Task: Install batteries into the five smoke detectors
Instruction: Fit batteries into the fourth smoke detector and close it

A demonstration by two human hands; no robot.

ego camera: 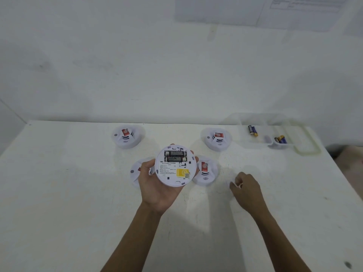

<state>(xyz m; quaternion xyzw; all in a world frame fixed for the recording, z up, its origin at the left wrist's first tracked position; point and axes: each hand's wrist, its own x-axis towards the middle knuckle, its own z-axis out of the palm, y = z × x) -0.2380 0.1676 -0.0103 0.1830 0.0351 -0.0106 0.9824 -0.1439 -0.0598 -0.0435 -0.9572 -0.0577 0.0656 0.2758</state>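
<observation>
My left hand (157, 185) holds a white smoke detector (175, 166) upside down above the table, fingers curled round its rim. Its open compartment shows two black batteries (175, 156) side by side, above a yellow sticker. Four more white detectors stand dome up with red labels: back left (126, 137), back right (216, 139), front right (206, 170), and front left (135, 171), half hidden behind my left hand. My right hand (247, 187) is low over the table to the right, its fingers curled and pinching a small white piece (239, 185) that I cannot identify.
A clear plastic tray (302, 142) sits at the table's back right corner, with loose blue-and-gold batteries (252, 130) in one compartment and more batteries (280, 139) in another. A white wall rises behind the white table (78, 193).
</observation>
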